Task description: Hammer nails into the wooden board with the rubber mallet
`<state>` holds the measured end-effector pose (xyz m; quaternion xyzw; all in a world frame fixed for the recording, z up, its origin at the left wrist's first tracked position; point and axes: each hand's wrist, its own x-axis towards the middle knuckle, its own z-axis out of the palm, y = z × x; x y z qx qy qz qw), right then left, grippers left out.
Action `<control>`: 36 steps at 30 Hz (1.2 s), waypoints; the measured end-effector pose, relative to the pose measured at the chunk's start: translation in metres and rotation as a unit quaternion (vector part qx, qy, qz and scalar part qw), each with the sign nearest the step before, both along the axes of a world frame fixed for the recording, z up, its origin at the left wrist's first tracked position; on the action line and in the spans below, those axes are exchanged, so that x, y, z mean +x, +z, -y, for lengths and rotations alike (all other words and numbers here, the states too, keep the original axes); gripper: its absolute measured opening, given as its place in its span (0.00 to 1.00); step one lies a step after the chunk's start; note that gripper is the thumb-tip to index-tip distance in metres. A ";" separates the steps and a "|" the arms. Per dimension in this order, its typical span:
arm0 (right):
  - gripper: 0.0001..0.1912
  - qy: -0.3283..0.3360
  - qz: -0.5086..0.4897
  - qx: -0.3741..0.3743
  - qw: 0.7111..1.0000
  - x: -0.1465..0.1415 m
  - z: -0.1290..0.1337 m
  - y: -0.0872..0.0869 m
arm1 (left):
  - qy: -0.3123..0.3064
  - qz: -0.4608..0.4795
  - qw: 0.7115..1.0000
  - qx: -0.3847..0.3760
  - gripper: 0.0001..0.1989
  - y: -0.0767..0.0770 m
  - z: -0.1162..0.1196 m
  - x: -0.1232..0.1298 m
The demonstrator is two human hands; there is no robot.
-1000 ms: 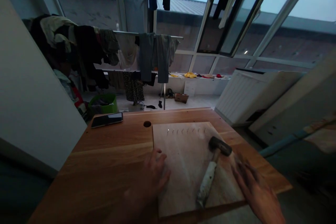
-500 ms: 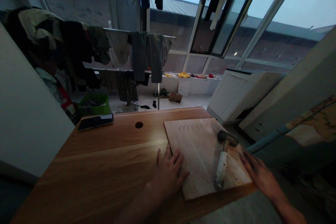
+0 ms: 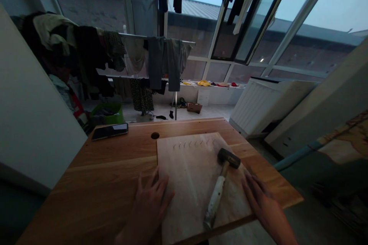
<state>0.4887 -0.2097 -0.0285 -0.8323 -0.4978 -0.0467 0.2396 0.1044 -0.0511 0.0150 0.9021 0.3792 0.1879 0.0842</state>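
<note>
A flat wooden board (image 3: 186, 183) lies on the wooden table, its near end reaching the front edge. Along its far side several small nails (image 3: 189, 144) stand in a row. On the board's right half rests a hammer (image 3: 217, 192), its dark head pointing away from me and its worn white handle towards me. My left hand (image 3: 151, 203) is at the board's left edge, fingers spread and thumb over the surface. Against the right edge lies my right hand (image 3: 263, 203), fingers stretched out along it. Neither hand touches the hammer.
A phone (image 3: 110, 131) lies at the table's (image 3: 94, 183) far left, and a round hole (image 3: 155, 135) is near its far side. Beyond are a laundry rack with clothes (image 3: 156, 63), a green basket (image 3: 119, 114) and a white ribbed cabinet-like object (image 3: 253, 103).
The board has slid left and towards me across the table, carrying the hammer and nails. Both my hands have moved left with it. The view has shifted slightly.
</note>
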 end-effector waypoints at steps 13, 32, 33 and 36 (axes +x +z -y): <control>0.22 0.129 -0.265 0.168 0.941 -0.075 -0.110 0.066 | 0.154 0.195 0.962 -0.112 0.19 0.013 -0.075 -0.065; 0.11 0.282 -0.217 -0.045 0.933 -0.102 -0.245 0.083 | 0.080 0.315 0.930 -0.172 0.19 0.026 -0.137 -0.007; 0.08 0.283 -0.193 -0.054 0.938 -0.105 -0.245 0.086 | 0.069 0.286 0.940 -0.172 0.16 0.025 -0.138 -0.003; 0.06 0.270 -0.135 -0.057 0.952 -0.109 -0.241 0.097 | 0.084 0.259 0.950 -0.153 0.08 0.021 -0.141 0.001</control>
